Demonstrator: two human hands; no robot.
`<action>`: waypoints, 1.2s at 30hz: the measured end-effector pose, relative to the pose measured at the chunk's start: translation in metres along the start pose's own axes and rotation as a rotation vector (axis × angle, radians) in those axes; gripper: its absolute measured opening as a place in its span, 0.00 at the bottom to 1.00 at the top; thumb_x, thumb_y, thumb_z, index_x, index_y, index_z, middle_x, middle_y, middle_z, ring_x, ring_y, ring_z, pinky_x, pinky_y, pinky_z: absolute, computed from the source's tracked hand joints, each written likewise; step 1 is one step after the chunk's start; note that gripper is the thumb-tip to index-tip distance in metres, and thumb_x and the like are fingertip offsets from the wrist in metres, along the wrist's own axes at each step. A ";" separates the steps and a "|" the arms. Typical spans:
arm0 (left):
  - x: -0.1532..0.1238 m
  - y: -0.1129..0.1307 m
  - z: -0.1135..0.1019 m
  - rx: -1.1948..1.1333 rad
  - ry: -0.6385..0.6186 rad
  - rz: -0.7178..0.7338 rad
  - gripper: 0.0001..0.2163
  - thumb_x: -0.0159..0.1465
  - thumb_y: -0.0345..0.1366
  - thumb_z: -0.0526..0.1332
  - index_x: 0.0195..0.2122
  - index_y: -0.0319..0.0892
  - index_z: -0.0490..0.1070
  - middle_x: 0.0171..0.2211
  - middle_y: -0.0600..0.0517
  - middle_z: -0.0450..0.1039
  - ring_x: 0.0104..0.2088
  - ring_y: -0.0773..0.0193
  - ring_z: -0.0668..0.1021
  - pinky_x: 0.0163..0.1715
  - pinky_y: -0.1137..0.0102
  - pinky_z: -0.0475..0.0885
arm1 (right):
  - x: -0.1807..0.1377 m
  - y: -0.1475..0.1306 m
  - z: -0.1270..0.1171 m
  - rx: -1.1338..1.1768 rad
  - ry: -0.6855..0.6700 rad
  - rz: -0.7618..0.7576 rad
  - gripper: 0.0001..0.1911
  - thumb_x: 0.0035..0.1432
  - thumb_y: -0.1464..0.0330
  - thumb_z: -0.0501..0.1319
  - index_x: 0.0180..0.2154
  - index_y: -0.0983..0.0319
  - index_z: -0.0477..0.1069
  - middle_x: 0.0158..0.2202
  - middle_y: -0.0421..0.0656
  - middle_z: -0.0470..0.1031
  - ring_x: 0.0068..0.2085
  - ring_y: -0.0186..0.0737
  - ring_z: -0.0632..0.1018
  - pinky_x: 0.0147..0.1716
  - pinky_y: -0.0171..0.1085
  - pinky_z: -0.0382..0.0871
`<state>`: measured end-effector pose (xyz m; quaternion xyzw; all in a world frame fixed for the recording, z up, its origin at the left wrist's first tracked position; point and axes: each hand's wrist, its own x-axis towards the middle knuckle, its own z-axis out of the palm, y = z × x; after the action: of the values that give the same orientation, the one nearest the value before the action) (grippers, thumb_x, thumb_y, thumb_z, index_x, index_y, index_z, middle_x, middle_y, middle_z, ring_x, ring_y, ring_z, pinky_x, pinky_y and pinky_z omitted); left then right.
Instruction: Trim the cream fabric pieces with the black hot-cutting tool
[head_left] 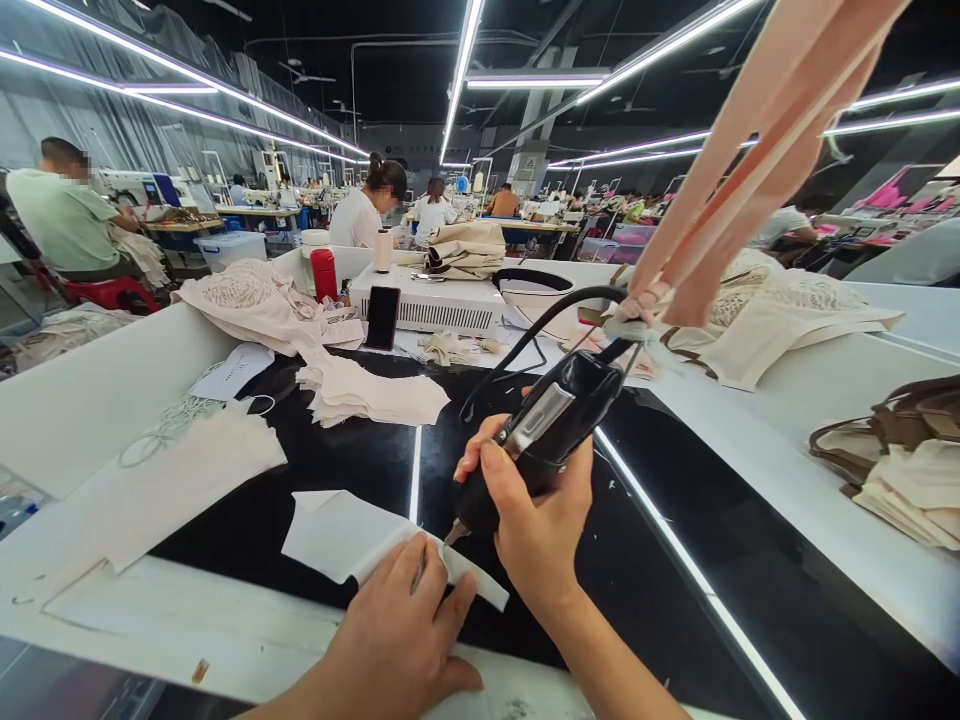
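Observation:
My right hand (544, 515) is wrapped round a black handheld electric tool (551, 410) with a silver plate on its side. Its pointed metal tip (455, 533) angles down to a white fabric piece (337, 530), right by my left fingertips; whether it touches cannot be made out. My left hand (409, 620) lies on that piece, fingers stretched out and pressing it to the black tabletop (630, 590). A thin metallic bit shows between two left fingers, too small to name. Pink fabric strips (750, 190) are tied to the tool's upper end and rise to the upper right.
Cream fabric stacks lie left (202, 490) and ahead (375, 390). Behind them stand a phone (382, 318), a white vented box (427, 305) and a red bottle (324, 275). Lace garments (795, 310) and brown-strapped pieces (911, 490) are on the right. A black cable (517, 345) curves from the tool. Other people sit beyond.

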<state>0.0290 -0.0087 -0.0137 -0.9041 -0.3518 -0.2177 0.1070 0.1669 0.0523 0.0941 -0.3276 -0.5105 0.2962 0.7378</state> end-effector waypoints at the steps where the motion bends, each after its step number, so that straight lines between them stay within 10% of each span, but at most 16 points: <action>1: 0.000 0.000 0.001 -0.003 -0.002 -0.006 0.43 0.55 0.64 0.75 0.62 0.40 0.71 0.53 0.34 0.79 0.54 0.38 0.82 0.51 0.50 0.81 | 0.001 0.001 0.001 0.013 0.004 -0.002 0.13 0.60 0.69 0.69 0.41 0.55 0.66 0.32 0.33 0.77 0.26 0.32 0.77 0.25 0.35 0.78; 30: 0.004 0.006 0.001 -0.060 0.066 -0.082 0.42 0.51 0.60 0.80 0.60 0.42 0.71 0.51 0.39 0.79 0.51 0.40 0.81 0.48 0.53 0.83 | 0.003 0.011 0.015 0.046 -0.020 -0.003 0.13 0.59 0.72 0.69 0.40 0.55 0.66 0.33 0.32 0.77 0.25 0.31 0.78 0.25 0.35 0.79; 36: 0.012 -0.013 -0.041 -0.234 -0.104 -0.087 0.17 0.74 0.35 0.65 0.61 0.37 0.70 0.44 0.46 0.79 0.43 0.54 0.82 0.44 0.61 0.83 | 0.010 0.004 0.010 0.042 -0.018 -0.007 0.15 0.58 0.70 0.71 0.40 0.55 0.66 0.31 0.31 0.77 0.24 0.32 0.77 0.24 0.35 0.77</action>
<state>0.0152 -0.0059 0.0283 -0.9045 -0.3678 -0.2142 -0.0269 0.1597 0.0645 0.0994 -0.3077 -0.5120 0.3073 0.7408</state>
